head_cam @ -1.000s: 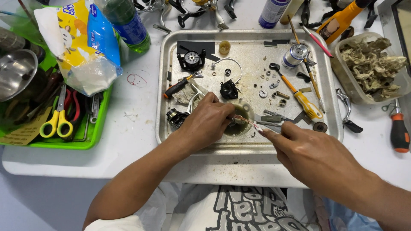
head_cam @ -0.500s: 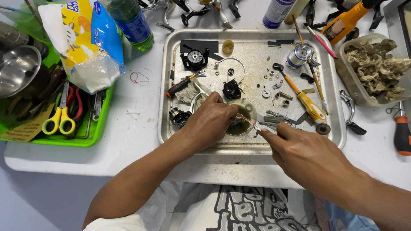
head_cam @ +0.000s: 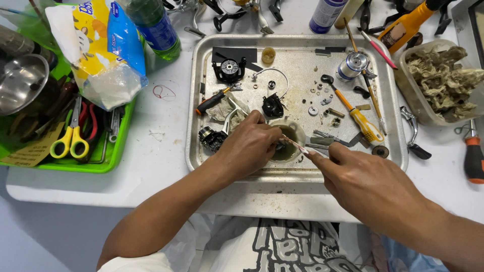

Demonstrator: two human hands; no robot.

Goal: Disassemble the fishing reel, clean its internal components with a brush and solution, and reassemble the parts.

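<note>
My left hand (head_cam: 248,146) rests over a small round cup of dark liquid (head_cam: 290,146) at the front of the metal tray (head_cam: 196,156); its fingers pinch a small part at the cup, mostly hidden. My right hand (head_cam: 365,184) holds a thin pale stick (head_cam: 295,144), like a small brush handle, with its tip in the cup. Black reel parts (head_cam: 210,138) lie just left of my left hand.
On the tray lie a black housing (head_cam: 229,68), a silver spool (head_cam: 352,65), a yellow-handled screwdriver (head_cam: 359,117), small screws and washers. A green bin (head_cam: 118,151) with yellow scissors (head_cam: 71,138) stands at left. A tub of frayed rags (head_cam: 443,83) and an orange screwdriver (head_cam: 474,156) are at right.
Both hands stay at the cup; the stick's tip has shifted slightly within it. Nothing on the tray has moved.
</note>
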